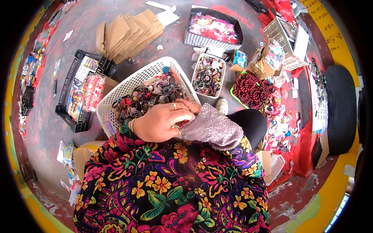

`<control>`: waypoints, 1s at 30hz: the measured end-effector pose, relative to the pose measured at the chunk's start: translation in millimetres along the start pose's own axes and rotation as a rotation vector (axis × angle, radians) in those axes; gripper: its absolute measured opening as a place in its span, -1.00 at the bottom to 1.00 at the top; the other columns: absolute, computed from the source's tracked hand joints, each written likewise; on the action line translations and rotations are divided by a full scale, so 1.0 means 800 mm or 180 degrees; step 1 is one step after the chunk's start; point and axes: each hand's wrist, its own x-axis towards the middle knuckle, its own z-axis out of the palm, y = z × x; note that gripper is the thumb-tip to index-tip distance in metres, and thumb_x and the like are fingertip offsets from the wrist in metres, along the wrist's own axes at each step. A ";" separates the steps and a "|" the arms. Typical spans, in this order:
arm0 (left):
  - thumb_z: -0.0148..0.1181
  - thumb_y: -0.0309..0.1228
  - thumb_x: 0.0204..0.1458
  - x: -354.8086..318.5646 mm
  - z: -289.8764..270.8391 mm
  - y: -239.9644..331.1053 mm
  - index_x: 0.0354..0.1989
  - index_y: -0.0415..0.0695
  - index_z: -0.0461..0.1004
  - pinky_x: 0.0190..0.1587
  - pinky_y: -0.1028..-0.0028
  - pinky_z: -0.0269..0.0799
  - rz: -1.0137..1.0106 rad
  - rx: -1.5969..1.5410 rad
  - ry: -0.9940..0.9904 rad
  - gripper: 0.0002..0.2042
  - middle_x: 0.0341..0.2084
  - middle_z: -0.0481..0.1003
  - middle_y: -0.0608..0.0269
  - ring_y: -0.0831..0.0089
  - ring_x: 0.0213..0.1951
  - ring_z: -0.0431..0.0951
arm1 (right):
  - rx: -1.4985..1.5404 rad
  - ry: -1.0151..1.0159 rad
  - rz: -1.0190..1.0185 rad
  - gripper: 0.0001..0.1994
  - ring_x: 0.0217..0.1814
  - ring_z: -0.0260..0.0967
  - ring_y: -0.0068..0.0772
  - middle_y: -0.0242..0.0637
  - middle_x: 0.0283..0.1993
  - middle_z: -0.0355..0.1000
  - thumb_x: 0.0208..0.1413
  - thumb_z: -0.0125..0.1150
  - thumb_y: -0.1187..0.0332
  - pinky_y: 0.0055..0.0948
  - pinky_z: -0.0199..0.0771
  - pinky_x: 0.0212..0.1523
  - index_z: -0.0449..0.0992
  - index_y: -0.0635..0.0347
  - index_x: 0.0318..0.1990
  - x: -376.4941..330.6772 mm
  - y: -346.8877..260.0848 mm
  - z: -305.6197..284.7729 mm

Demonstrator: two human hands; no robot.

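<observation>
My left hand [160, 121], with a ring and a beaded bracelet, is closed, its fingertips pressed together near the front rim of a large white basket [130, 79]. Just beyond it, my right hand [190, 105] shows only partly, its fingers bent against the left ones. Something small and reddish peeks out between the hands, too hidden to name. A greyish fluffy cloth [213, 126] covers my right wrist and forearm, up to the floral sleeve. Inside the basket lie many tangled hair ties [149, 93] in black, grey, red and pink.
A smaller white basket [195, 79] of hair ties stands ahead, next to a green tray of dark red beads [252, 91]. Farther off are a bin of pink packets [213, 31], folded cardboard [130, 33], a black crate [79, 93] at left and a wicker basket [287, 46] at right.
</observation>
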 end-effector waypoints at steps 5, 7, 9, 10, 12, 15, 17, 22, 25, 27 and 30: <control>0.15 -0.59 -0.20 -0.002 0.003 0.006 -0.25 -0.17 0.29 -0.34 0.35 0.35 -0.0310 -0.0127 -0.0154 -0.71 -0.34 0.42 0.16 0.20 -0.40 0.43 | -0.0490 -0.0290 -0.0079 -0.57 -0.20 0.34 -0.26 -0.21 -0.24 0.35 -0.16 0.29 0.27 -0.36 0.30 -0.18 0.32 0.15 -0.10 -0.004 0.012 -0.007; 0.19 -0.56 -0.16 -0.002 0.005 0.001 -0.28 -0.16 0.30 -0.39 0.37 0.32 -0.0107 0.0051 -0.0228 -0.74 -0.44 0.38 0.19 0.24 -0.46 0.42 | -0.0594 -0.0384 -0.0046 -0.61 -0.26 0.36 -0.24 -0.22 -0.30 0.37 -0.19 0.30 0.23 -0.34 0.32 -0.25 0.38 0.14 -0.18 -0.008 0.019 -0.008; 0.16 -0.52 -0.13 -0.002 0.003 0.004 -0.29 -0.17 0.28 -0.35 0.30 0.33 -0.0283 0.0022 -0.0319 -0.77 -0.42 0.38 0.14 0.16 -0.40 0.43 | -0.0756 -0.0485 -0.0035 -0.64 -0.33 0.37 -0.22 -0.23 -0.37 0.38 -0.22 0.32 0.19 -0.32 0.34 -0.32 0.44 0.13 -0.25 -0.009 0.024 -0.009; 0.15 -0.51 -0.12 -0.002 0.003 0.006 -0.30 -0.18 0.27 -0.33 0.27 0.33 -0.0368 0.0001 -0.0368 -0.78 -0.41 0.38 0.12 0.12 -0.36 0.44 | -0.0871 -0.0535 -0.0099 -0.66 -0.36 0.38 -0.21 -0.23 -0.40 0.39 -0.24 0.33 0.17 -0.31 0.36 -0.36 0.47 0.12 -0.29 -0.009 0.025 -0.009; 0.15 -0.51 -0.12 0.000 0.006 0.002 -0.31 -0.18 0.27 -0.32 0.28 0.34 -0.0212 0.0033 -0.0260 -0.79 -0.37 0.40 0.11 0.12 -0.37 0.44 | -0.1382 -0.0585 -0.0924 -0.65 -0.34 0.37 -0.21 -0.23 -0.38 0.39 -0.29 0.37 0.21 -0.32 0.36 -0.33 0.47 0.13 -0.30 -0.005 0.024 -0.010; 0.20 -0.56 -0.14 0.002 0.008 0.001 -0.32 -0.17 0.29 -0.41 0.40 0.31 -0.0088 -0.0081 -0.0069 -0.77 -0.44 0.38 0.17 0.27 -0.49 0.40 | -0.0963 -0.0416 -0.0869 -0.60 -0.31 0.37 -0.20 -0.19 -0.32 0.38 -0.37 0.40 0.27 -0.33 0.36 -0.30 0.46 0.17 -0.29 0.002 0.025 -0.004; 0.22 -0.63 -0.13 0.000 0.009 -0.002 -0.34 -0.17 0.30 -0.48 0.56 0.27 -0.0240 -0.0407 -0.0045 -0.77 -0.30 0.45 0.20 0.57 -0.57 0.32 | -0.0592 -0.0388 -0.0543 -0.60 -0.31 0.37 -0.19 -0.19 -0.32 0.38 -0.36 0.40 0.27 -0.33 0.36 -0.30 0.45 0.17 -0.28 0.004 0.028 -0.003; 0.15 -0.71 -0.11 -0.002 0.009 -0.002 -0.38 -0.16 0.28 -0.45 0.69 0.21 -0.0943 -0.1971 -0.0108 -0.79 0.09 0.33 0.05 0.83 -0.43 0.20 | -0.0677 -0.0633 -0.0489 -0.49 -0.21 0.38 -0.31 -0.22 -0.15 0.38 -0.35 0.36 0.34 -0.40 0.36 -0.19 0.42 0.17 -0.10 -0.001 0.020 -0.004; 0.14 -0.72 -0.12 -0.005 0.007 -0.005 -0.38 -0.17 0.30 -0.44 0.69 0.20 -0.0955 -0.2051 -0.0052 -0.80 -0.01 0.35 0.11 0.81 -0.42 0.21 | -0.0797 -0.0839 -0.0569 -0.41 -0.10 0.36 -0.49 -0.25 0.10 0.30 -0.32 0.31 0.34 -0.50 0.33 -0.07 0.38 0.15 0.03 0.003 -0.010 -0.025; 0.14 -0.71 -0.11 -0.009 0.005 -0.005 -0.39 -0.18 0.32 -0.44 0.68 0.19 -0.0929 -0.1897 0.0032 -0.82 -0.21 0.39 0.28 0.80 -0.42 0.22 | -0.0144 -0.0743 -0.0058 -0.42 -0.10 0.36 -0.53 -0.30 0.09 0.32 -0.28 0.28 0.39 -0.55 0.32 -0.08 0.38 0.18 0.05 0.000 -0.006 -0.022; 0.12 -0.69 -0.10 -0.007 0.006 -0.001 -0.41 -0.19 0.35 -0.43 0.66 0.20 -0.1092 -0.1887 0.0160 -0.86 -0.44 0.32 0.42 0.76 -0.43 0.26 | 0.1755 -0.0357 0.0657 -0.53 -0.28 0.35 -0.69 -0.38 -0.10 0.42 -0.08 0.17 0.49 -0.66 0.34 -0.28 0.33 0.31 0.08 -0.009 0.010 -0.013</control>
